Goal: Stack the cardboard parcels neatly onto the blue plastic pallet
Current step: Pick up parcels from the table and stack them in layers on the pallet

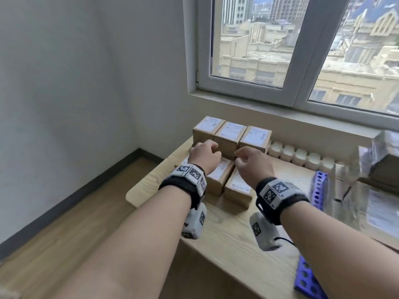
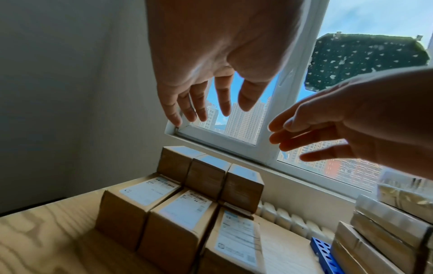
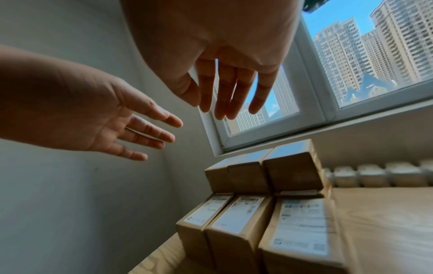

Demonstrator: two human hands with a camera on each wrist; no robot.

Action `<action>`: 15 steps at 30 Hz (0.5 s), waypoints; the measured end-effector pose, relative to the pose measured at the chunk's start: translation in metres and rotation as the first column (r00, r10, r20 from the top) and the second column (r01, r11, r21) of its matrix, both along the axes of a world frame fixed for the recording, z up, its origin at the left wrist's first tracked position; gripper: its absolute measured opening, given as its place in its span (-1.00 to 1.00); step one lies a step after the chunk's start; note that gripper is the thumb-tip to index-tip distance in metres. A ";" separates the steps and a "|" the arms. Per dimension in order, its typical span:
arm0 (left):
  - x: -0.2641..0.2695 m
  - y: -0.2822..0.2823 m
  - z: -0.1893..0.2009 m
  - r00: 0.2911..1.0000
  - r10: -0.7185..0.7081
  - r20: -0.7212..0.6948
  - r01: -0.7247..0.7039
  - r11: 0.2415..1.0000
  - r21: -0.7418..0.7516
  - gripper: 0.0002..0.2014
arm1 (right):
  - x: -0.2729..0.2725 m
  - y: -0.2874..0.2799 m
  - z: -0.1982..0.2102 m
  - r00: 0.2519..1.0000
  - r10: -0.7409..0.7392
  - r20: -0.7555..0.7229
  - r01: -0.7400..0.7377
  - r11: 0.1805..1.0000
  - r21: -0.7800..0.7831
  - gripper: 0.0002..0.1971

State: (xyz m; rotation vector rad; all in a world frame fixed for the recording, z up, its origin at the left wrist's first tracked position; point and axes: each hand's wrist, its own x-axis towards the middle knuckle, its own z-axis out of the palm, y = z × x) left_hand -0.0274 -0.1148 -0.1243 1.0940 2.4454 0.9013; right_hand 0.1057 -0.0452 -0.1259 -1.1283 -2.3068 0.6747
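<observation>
Several brown cardboard parcels with white labels stand at the far left corner of the wooden table. The back row of three is higher than the front row, and the rows touch. My left hand and right hand hover side by side just above the front row, holding nothing. In the wrist views the left hand's fingers and the right hand's fingers hang straight and relaxed over the parcels. A blue perforated pallet lies to the right, partly hidden.
A row of white bottles lines the wall under the window. Clear-wrapped cartons are piled at the right, over part of the blue pallet. The table's left edge drops to the floor beside a white wall.
</observation>
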 end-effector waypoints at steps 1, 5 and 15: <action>-0.010 -0.003 -0.005 1.000 0.008 0.008 -0.008 1.000 -0.008 -0.62 | -0.008 -0.003 -0.004 1.000 0.008 0.005 -0.008 1.000 -0.011 -0.73; -0.041 -0.005 -0.021 0.998 0.034 0.048 -0.033 0.999 -0.032 -0.61 | -0.037 -0.006 -0.015 0.999 0.037 0.030 -0.035 0.998 -0.045 -0.72; -0.121 0.042 -0.032 0.996 0.053 0.074 -0.047 0.996 -0.076 -0.60 | -0.116 0.048 -0.027 0.997 0.058 0.041 -0.055 0.997 -0.049 -0.69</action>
